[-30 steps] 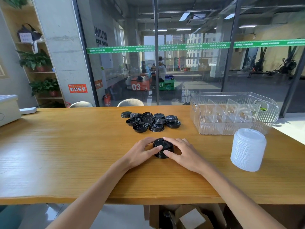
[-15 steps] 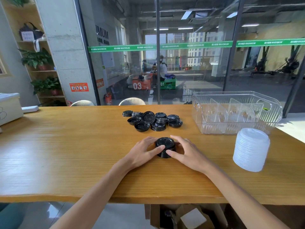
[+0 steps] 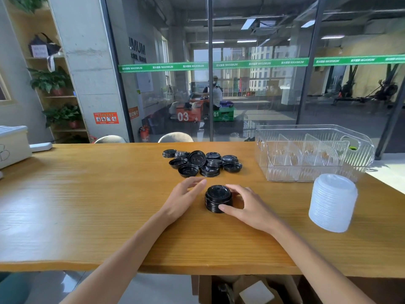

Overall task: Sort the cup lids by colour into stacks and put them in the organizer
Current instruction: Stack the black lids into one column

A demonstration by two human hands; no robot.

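Observation:
A short stack of black cup lids (image 3: 218, 198) stands on the wooden table (image 3: 87, 205) in front of me. My right hand (image 3: 247, 207) curls round its right side, thumb at the front and fingers behind. Just left of the stack my left hand (image 3: 184, 196) is off it, fingers relaxed and pointing toward a loose pile of black lids (image 3: 201, 163) further back. A tall stack of white lids (image 3: 332, 202) stands at the right. The clear plastic organizer (image 3: 315, 170) with dividers sits at the back right and holds no lids.
A white box (image 3: 13, 145) sits at the table's far left edge. Two chair backs (image 3: 175, 137) show behind the table, against a glass wall. Cardboard boxes (image 3: 252, 290) lie under the table's front edge.
My left hand has let go of the black stack and moved up and left toward the loose pile. My right hand stays on the stack.

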